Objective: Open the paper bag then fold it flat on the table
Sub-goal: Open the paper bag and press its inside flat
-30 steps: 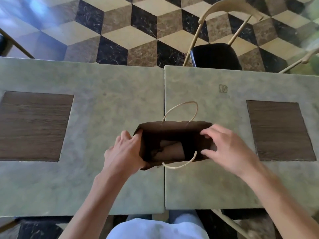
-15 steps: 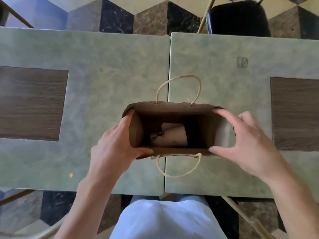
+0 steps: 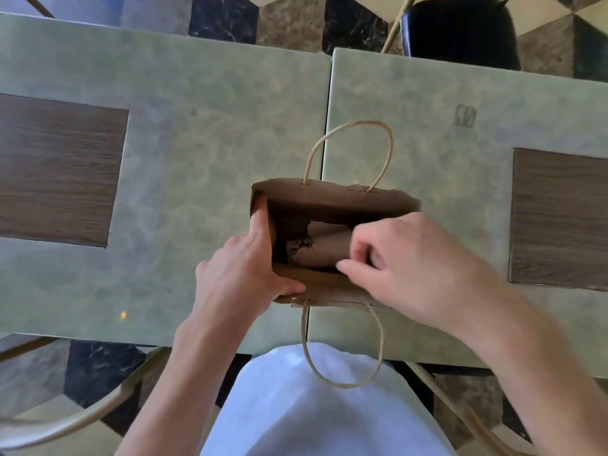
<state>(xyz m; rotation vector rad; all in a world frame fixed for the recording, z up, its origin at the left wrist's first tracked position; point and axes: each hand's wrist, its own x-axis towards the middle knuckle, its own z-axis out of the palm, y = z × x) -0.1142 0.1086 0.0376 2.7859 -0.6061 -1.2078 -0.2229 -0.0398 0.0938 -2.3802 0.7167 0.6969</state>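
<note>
A brown paper bag (image 3: 329, 199) with twisted paper handles stands upright and open on the table (image 3: 197, 159), over the seam between two tabletops. I look straight down into it and see its folded bottom. My left hand (image 3: 243, 274) grips the bag's left side wall, thumb on the near wall and fingers inside the left edge. My right hand (image 3: 411, 268) covers the bag's right side, its fingers curled over the near rim and reaching into the opening. The far handle lies on the table; the near handle hangs over the table's front edge.
Two green marbled tabletops meet at a seam (image 3: 324, 143), each with a dark wood inlay (image 3: 56, 169) (image 3: 559, 218). A black-seated chair (image 3: 460, 31) stands across the table. My white-clothed lap (image 3: 312, 406) is below the front edge.
My right hand has moved from the bag's right wall inward over the opening, fingers curling in. The view has closed in on the bag. My left hand keeps its grip.
</note>
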